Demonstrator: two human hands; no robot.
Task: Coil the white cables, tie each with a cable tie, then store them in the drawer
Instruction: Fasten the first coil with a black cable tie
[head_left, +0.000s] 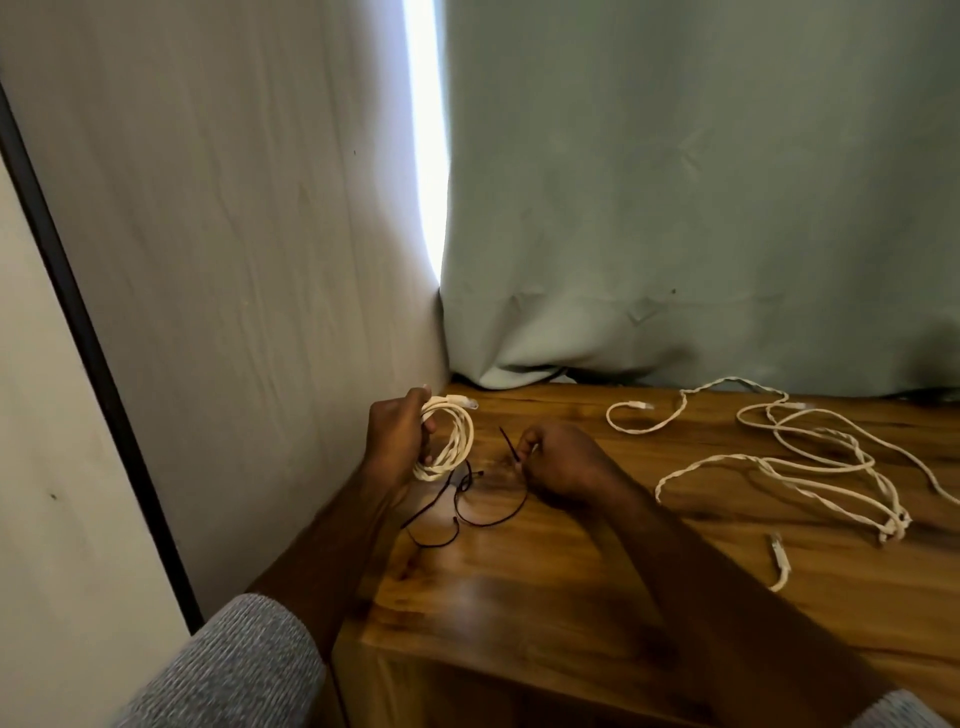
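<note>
Holding one coiled cable (451, 436) upright in our left hand (395, 441), fingers curled through its loops, we pinch one black tie (510, 443) in our right hand (558, 460). Several more ties (457, 512) lie on the wooden top (545, 587); the loose white cables (810, 457) lie tangled, uncountable, at right.
</note>
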